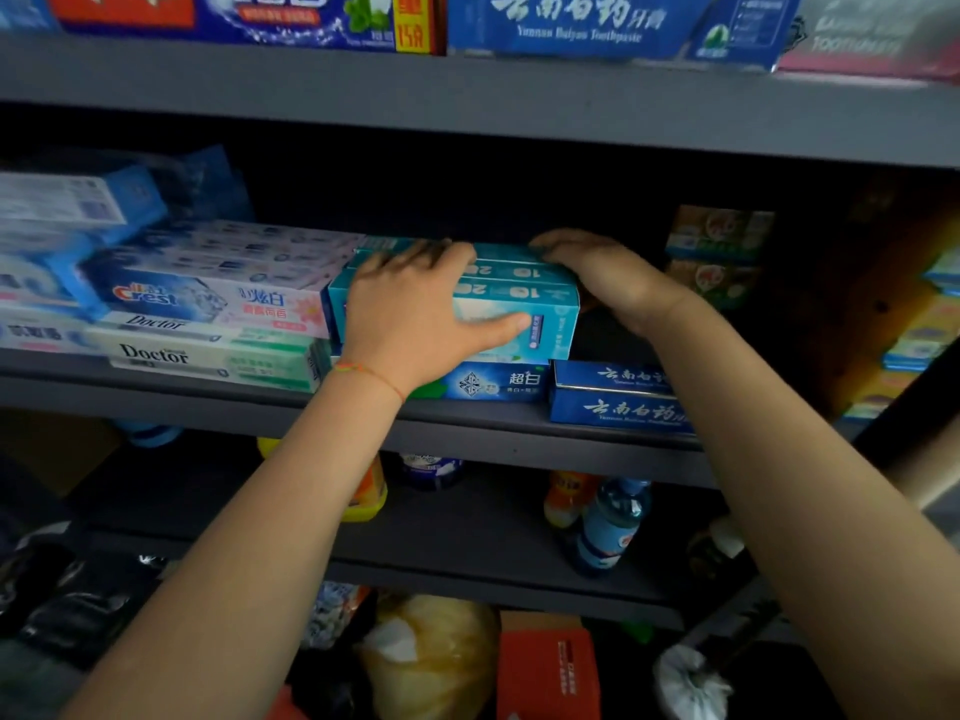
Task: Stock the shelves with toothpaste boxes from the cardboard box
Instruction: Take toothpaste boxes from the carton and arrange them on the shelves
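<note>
A stack of teal toothpaste boxes (553, 304) lies on the middle shelf (208, 405), on top of a blue box (498, 381). My left hand (415, 314) grips the stack from the front, with its fingers over the top edge and its thumb stretched along the front face. My right hand (608, 278) rests against the stack's right end, its fingers lying loosely over the top rear corner. No cardboard box can be clearly made out.
Crest boxes (208, 288) and Doctor boxes (208, 356) crowd the shelf to the left. Dark blue boxes (618, 402) sit at the lower right and colourful packs (719, 252) further right. More boxes line the upper shelf (467, 90). Bottles (608, 527) and an orange-red carton (545, 667) are below.
</note>
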